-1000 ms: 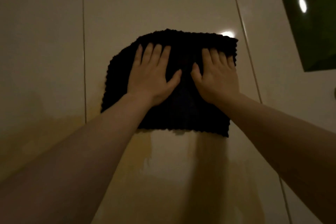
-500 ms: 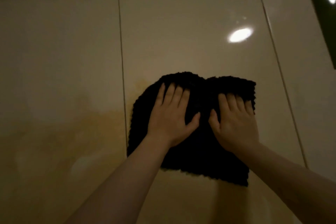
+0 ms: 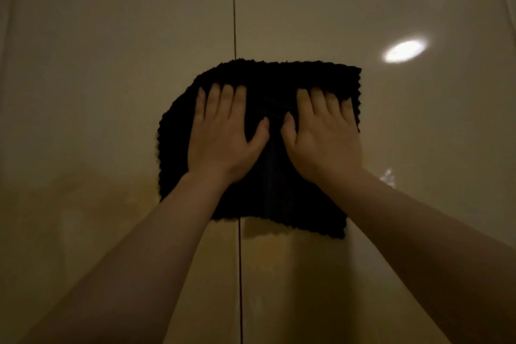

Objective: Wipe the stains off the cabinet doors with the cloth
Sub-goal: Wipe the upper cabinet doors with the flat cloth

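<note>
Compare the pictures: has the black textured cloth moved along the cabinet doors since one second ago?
Yes. The black textured cloth has shifted left: it now straddles the vertical door seam, which earlier lay clear to its left.

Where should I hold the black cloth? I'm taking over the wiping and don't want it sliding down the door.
Probably best not pinched: the cloth lies spread flat on the upright cabinet doors, across their seam, so no edge stands free. Come at it face-on and press on its upper half, palms flat, fingers spread, as the left hand and right hand do now.
</note>
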`<control>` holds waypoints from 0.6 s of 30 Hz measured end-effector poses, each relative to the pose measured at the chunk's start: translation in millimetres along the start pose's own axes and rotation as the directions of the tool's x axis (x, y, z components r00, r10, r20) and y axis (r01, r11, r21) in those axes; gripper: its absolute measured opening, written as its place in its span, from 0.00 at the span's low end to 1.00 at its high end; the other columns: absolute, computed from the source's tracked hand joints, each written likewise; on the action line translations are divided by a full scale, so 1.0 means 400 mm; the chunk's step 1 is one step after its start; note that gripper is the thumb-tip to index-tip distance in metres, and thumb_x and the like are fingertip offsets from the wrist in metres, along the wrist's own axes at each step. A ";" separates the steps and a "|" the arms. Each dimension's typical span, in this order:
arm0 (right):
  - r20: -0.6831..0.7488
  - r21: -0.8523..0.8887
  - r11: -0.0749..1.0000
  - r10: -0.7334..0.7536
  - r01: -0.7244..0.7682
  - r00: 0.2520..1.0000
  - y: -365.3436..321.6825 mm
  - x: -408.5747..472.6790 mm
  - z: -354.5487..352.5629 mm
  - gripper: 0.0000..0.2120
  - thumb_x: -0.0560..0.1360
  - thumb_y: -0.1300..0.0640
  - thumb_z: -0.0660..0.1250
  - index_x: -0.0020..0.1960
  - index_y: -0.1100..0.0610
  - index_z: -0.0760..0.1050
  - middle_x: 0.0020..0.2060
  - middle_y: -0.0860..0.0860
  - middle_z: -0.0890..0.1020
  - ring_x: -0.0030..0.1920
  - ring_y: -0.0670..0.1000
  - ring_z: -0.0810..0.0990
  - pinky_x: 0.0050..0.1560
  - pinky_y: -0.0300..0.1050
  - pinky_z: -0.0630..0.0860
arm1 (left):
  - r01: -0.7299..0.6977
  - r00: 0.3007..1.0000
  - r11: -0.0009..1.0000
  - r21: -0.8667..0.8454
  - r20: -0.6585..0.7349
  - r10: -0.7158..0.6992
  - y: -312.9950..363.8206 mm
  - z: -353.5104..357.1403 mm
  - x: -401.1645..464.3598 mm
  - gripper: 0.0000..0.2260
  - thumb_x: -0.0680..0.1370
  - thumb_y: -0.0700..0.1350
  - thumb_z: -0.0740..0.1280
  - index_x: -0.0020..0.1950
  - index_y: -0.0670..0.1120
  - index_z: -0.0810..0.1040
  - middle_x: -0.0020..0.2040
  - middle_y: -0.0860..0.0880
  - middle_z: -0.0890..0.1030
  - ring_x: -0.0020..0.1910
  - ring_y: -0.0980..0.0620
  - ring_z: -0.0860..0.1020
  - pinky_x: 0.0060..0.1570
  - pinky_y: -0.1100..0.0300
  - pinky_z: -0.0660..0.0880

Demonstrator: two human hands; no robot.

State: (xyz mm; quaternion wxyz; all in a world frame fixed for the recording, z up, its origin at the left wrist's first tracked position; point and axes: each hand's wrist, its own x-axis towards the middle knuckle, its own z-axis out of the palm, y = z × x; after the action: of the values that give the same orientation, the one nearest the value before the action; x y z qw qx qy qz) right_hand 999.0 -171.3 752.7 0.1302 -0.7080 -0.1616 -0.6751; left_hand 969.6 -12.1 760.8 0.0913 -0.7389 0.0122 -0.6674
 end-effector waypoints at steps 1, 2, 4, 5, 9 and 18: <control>0.002 0.005 1.000 -0.012 0.012 1.000 -0.014 -0.012 0.002 0.26 0.79 0.48 0.50 0.71 0.61 0.65 0.66 0.58 0.73 0.65 0.60 0.69 0.71 0.58 0.55 | 0.007 1.000 1.000 0.001 0.003 -0.007 -0.010 -0.001 -0.017 0.34 0.79 0.63 0.45 0.77 0.41 0.55 0.77 0.40 0.59 0.76 0.43 0.52 0.75 0.48 0.40; 0.006 0.004 1.000 -0.019 0.019 1.000 -0.025 -0.023 0.002 0.25 0.79 0.48 0.51 0.71 0.61 0.65 0.65 0.58 0.73 0.65 0.60 0.69 0.71 0.58 0.55 | 0.007 1.000 1.000 0.005 0.013 -0.007 -0.020 -0.004 -0.033 0.34 0.79 0.63 0.45 0.77 0.41 0.55 0.77 0.40 0.59 0.76 0.43 0.53 0.75 0.48 0.40; 0.015 -0.003 1.000 -0.023 0.023 1.000 -0.042 -0.043 0.002 0.25 0.79 0.48 0.51 0.70 0.61 0.66 0.64 0.58 0.74 0.63 0.60 0.70 0.70 0.58 0.57 | -0.002 0.999 1.000 0.015 0.042 0.001 -0.038 -0.012 -0.064 0.34 0.79 0.63 0.44 0.77 0.41 0.54 0.77 0.40 0.59 0.76 0.43 0.53 0.75 0.47 0.40; 0.017 -0.005 1.000 -0.025 0.025 1.000 -0.050 -0.053 0.002 0.25 0.78 0.48 0.50 0.69 0.61 0.67 0.63 0.58 0.75 0.63 0.60 0.71 0.70 0.57 0.58 | -0.007 0.998 1.000 0.013 0.055 0.006 -0.047 -0.016 -0.078 0.34 0.79 0.63 0.44 0.78 0.41 0.54 0.77 0.40 0.58 0.76 0.43 0.52 0.75 0.47 0.40; 0.031 -0.009 0.999 -0.036 0.037 0.999 -0.086 -0.087 0.008 0.26 0.78 0.48 0.50 0.68 0.62 0.68 0.61 0.59 0.76 0.60 0.60 0.73 0.68 0.57 0.61 | -0.019 0.996 1.000 0.015 0.087 0.017 -0.083 -0.026 -0.121 0.34 0.79 0.63 0.44 0.77 0.41 0.55 0.77 0.40 0.60 0.76 0.43 0.54 0.75 0.47 0.41; 0.011 0.008 0.998 -0.055 0.055 0.998 -0.204 -0.163 0.039 0.23 0.79 0.49 0.53 0.66 0.62 0.70 0.57 0.58 0.78 0.57 0.59 0.73 0.65 0.56 0.63 | -0.018 0.988 1.000 -0.009 0.154 0.020 -0.187 -0.049 -0.222 0.32 0.80 0.60 0.48 0.75 0.39 0.62 0.73 0.38 0.66 0.73 0.40 0.60 0.74 0.45 0.45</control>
State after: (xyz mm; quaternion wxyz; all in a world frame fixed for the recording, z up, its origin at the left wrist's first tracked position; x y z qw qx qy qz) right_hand 977.8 -93.9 683.9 0.1133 -0.7066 -0.1842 -0.6738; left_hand 932.8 71.6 686.6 0.0955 -0.7885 0.0147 -0.6074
